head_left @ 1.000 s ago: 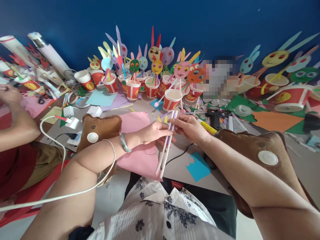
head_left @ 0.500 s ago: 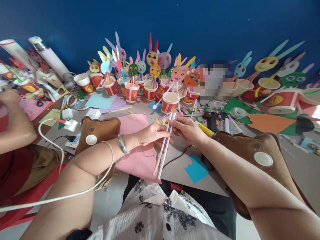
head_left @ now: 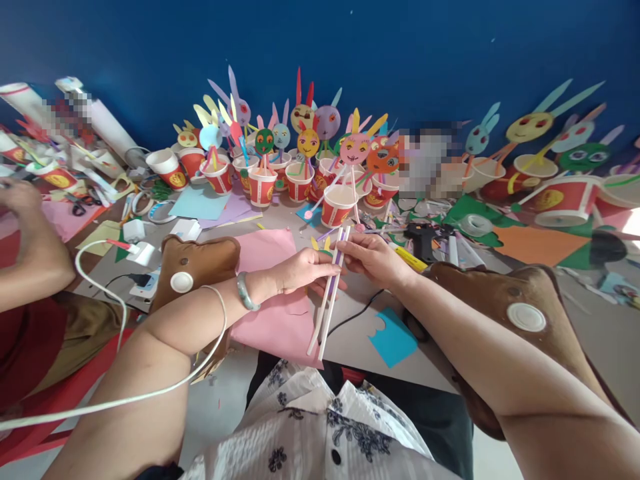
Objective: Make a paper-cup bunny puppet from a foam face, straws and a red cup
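Observation:
Thin white paper strips [head_left: 329, 320] and a purple strip [head_left: 333, 285] lie together, slanting down toward my body. My left hand [head_left: 309, 270] pinches them along their upper half between thumb and fingers. Just to its right, my right hand [head_left: 374, 259] grips the same bundle near the top end. The lower ends of the white strips hang free and spread slightly apart. A pink paper sheet [head_left: 280, 313] lies beneath my left forearm. Right of the strips is a cut blue paper piece [head_left: 393, 338].
Paper cups [head_left: 339, 205] with paper rabbit figures line the blue wall. Brown cushions [head_left: 200, 260] lie under both forearms. A glue gun [head_left: 420, 240], a yellow cutter [head_left: 410, 257] and scraps are at right. A white cable [head_left: 150, 388] crosses my left arm. Another person's arm [head_left: 35, 247] is at left.
The view has shifted very slightly. Both hands keep the same grip on the strips, almost without motion.

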`<state>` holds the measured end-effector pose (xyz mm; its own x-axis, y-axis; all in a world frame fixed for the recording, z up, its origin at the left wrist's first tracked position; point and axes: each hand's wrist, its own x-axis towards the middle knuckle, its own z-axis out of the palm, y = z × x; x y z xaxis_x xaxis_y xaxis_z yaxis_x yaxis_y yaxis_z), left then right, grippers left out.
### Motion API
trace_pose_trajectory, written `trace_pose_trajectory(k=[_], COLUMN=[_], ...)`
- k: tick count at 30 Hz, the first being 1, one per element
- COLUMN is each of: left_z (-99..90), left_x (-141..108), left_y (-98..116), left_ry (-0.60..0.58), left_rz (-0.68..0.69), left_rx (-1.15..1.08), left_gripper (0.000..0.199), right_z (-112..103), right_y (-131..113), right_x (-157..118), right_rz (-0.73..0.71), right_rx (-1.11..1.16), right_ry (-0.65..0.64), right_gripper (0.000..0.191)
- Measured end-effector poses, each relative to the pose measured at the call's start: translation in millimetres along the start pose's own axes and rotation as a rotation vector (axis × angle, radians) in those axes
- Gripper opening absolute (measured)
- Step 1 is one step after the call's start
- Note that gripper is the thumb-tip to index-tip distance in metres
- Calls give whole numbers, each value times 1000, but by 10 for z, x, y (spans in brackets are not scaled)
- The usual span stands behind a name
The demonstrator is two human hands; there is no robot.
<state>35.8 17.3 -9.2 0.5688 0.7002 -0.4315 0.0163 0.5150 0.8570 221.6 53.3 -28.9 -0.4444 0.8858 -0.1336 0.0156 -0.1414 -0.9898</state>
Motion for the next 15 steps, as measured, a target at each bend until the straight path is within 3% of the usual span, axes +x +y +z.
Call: trace_pose_trajectory(k=[15], left_z=[39], left_x=[-38], left_y=[59], left_ry=[31], left_rz=[-16], left_rx=[40], left_gripper=[16], right_z=[-30], right_y=[67], right_x=[-16], right_rz=[28], right_rx=[-42], right_ry=[-68], right_gripper=[38])
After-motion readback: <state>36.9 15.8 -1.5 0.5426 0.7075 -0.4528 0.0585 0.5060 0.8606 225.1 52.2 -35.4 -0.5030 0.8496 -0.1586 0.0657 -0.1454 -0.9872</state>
